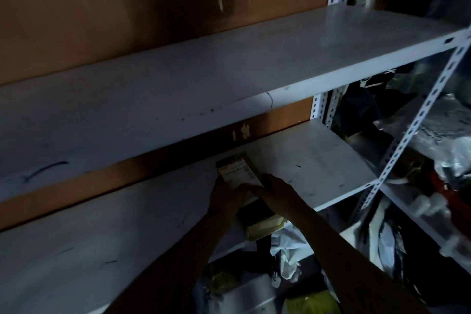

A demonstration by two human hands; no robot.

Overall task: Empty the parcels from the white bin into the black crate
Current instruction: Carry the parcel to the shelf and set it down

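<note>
A small cardboard parcel (238, 169) with a white printed label lies on the middle white shelf (318, 160). My left hand (223, 197) grips its left side and my right hand (276, 190) holds its right side. Just below my hands a second flat parcel (260, 227) with a dark top sticks out past the shelf's front edge. The scene is very dark. Neither the white bin nor the black crate can be made out.
A bare upper white shelf (229, 64) hangs above, with a brown wall behind. A slotted metal post (418, 120) stands on the right, beside shelves crowded with bagged goods (446, 155). Plastic-wrapped packages (288, 257) and a yellow bag (313, 302) lie below.
</note>
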